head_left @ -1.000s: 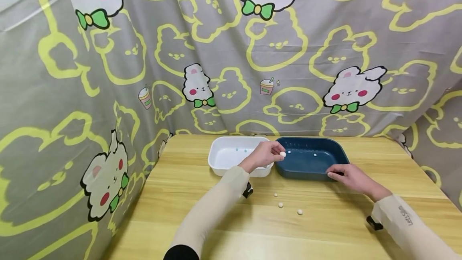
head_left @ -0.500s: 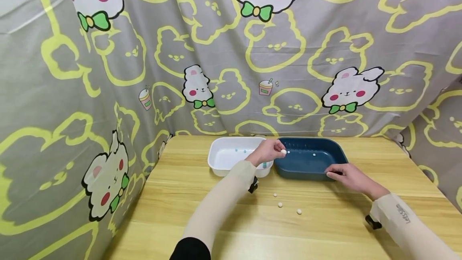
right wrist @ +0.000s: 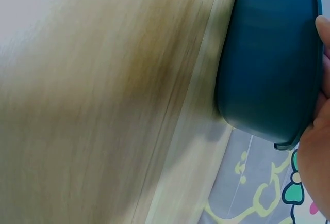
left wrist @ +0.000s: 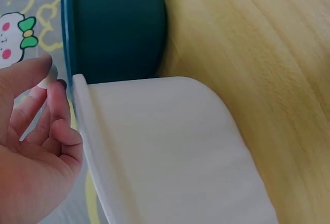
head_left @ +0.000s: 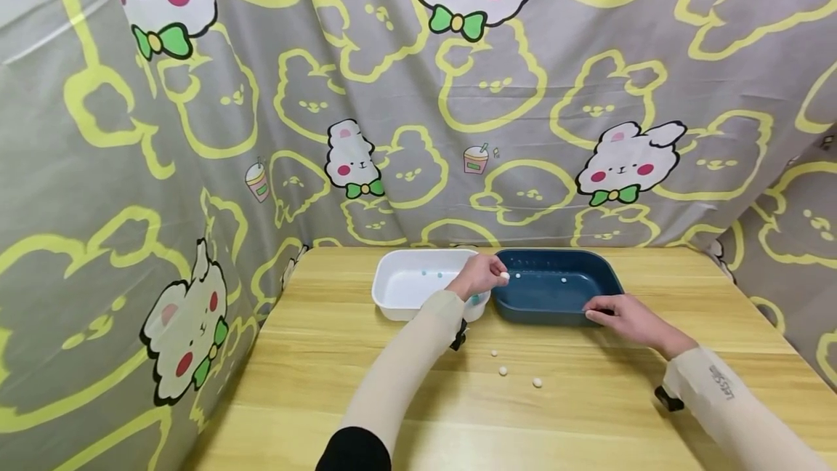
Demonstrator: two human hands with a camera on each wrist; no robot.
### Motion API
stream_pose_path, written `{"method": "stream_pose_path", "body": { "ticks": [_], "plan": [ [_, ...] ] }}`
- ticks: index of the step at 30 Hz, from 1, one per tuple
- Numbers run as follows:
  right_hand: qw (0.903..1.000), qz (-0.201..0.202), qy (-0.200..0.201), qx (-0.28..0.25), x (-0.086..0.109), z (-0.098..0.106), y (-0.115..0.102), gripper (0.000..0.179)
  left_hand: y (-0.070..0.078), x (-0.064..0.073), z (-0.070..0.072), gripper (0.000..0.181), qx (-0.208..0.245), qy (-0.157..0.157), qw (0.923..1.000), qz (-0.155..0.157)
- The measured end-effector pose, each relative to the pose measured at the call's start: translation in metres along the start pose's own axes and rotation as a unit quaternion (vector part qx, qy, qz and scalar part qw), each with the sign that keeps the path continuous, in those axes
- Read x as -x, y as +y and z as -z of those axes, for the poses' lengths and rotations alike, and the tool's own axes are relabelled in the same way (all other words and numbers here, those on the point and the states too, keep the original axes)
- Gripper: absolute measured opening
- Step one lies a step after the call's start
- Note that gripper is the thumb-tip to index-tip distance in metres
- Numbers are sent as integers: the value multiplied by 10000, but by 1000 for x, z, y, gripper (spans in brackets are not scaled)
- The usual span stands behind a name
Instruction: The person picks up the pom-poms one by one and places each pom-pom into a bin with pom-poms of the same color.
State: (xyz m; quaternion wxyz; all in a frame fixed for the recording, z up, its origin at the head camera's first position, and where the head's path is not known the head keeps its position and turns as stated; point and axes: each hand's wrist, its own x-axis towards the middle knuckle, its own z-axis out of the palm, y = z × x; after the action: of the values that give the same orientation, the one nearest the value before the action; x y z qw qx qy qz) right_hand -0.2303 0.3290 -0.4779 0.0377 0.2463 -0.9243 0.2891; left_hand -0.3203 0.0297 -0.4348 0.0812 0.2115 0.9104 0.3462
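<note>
My left hand (head_left: 479, 278) pinches a small white ball (head_left: 506, 277) between thumb and fingertips, over the place where the white tray (head_left: 392, 307) meets the dark blue tray (head_left: 539, 317). In the left wrist view the ball (left wrist: 50, 77) shows partly behind the thumb, just beyond the white tray's rim. My right hand (head_left: 633, 320) grips the blue tray's near right rim. Two small white balls, a left one (head_left: 518, 275) and a right one (head_left: 564, 280), lie inside the blue tray. Several small light-blue balls (head_left: 439, 275) are in the white tray, partly hidden by my left hand.
Three white balls lie on the wooden table (head_left: 588, 413) in front of the trays: a small one (head_left: 494, 353), a middle one (head_left: 503, 371) and a larger one (head_left: 538, 382). A patterned grey curtain (head_left: 405, 93) hangs behind the table and at both sides.
My left hand still holds the white ball near the blue tray's left end, with its forearm shifted slightly right. The right hand stays on the rim. The head view has turned slightly.
</note>
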Motion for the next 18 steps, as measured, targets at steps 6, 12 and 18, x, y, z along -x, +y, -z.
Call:
{"method": "stream_pose_path", "body": {
  "ticks": [6,12,18],
  "plan": [
    [10000,18,24,-11,-1,-1,-2,11,-4,1,1,16,39,37,10000,48],
    [10000,-24,-26,-49,-1,0,-3,13,-6,3,4,23,118,14,9999,38],
    [10000,-51,16,-30,0,1,-4,11,-6,15,11,18,290,-179,9992,-184]
  ]
}}
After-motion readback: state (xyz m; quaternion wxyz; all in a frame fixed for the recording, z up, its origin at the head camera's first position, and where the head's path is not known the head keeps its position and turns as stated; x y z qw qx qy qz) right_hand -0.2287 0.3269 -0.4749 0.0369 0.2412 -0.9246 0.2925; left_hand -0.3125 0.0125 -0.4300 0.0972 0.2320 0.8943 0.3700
